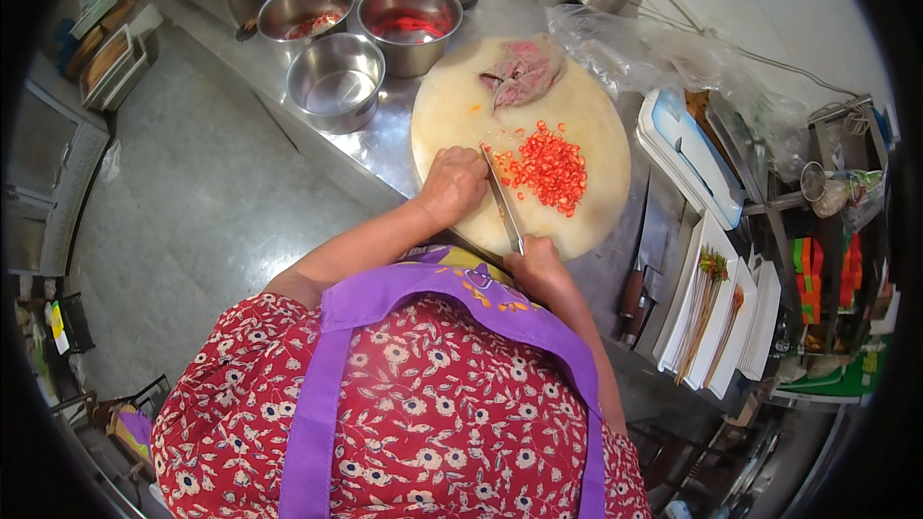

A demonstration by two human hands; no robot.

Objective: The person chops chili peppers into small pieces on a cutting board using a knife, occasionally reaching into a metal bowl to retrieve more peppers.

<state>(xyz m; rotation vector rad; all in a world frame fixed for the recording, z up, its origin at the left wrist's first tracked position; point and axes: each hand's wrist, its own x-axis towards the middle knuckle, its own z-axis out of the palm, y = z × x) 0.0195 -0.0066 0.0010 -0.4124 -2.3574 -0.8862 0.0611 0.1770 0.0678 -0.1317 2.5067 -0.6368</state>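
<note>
My right hand (537,263) grips the handle of a kitchen knife (503,203), whose blade points away from me over a round cutting board (602,223). Beside the blade, on its left, my left hand (456,180) rests on the board with curled fingers; whether it pinches something against the blade is hidden. Chopped red chili pepper (551,169) lies in a pile to the right of the knife, with loose bits near the tip. A crumpled pinkish-grey cloth (525,73) sits at the board's far edge.
Three steel bowls stand back left: one with red bits (306,7), one with red contents (409,18), one nearer (336,83). Right of the board lie a cleaver (655,213) and white trays (696,288) with skewers. Clear plastic sheeting (634,50) lies behind.
</note>
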